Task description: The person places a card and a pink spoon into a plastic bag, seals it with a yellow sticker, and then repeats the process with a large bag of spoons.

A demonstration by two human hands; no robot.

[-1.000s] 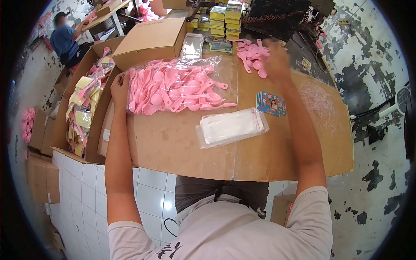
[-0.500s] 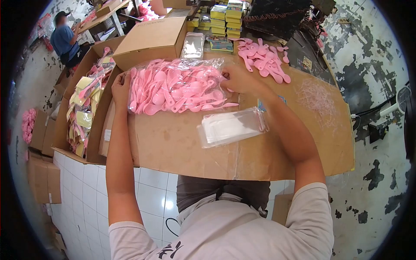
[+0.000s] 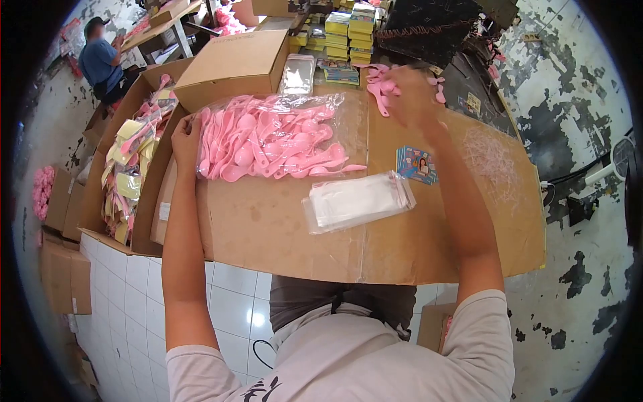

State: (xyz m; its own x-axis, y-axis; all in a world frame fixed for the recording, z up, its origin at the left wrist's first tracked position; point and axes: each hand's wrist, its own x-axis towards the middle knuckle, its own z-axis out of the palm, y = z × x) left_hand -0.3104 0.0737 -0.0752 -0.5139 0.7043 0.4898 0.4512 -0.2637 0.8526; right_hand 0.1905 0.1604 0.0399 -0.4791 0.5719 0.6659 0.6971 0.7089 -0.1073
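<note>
Okay: steady spoon bag point(image 3: 274, 137) with left hand point(image 3: 186, 137) gripping its edge; feed loose spoons point(image 3: 377, 90) from upper centre, handles aligned; can't tell blurred right hand point(image 3: 414, 94) grip.

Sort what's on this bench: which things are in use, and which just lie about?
In use:
- left hand on the spoon bag
- right hand, blurred, at the loose spoons

Lying about, untouched:
- clear sleeves
- cards
- closed box
- yellow packs
</note>
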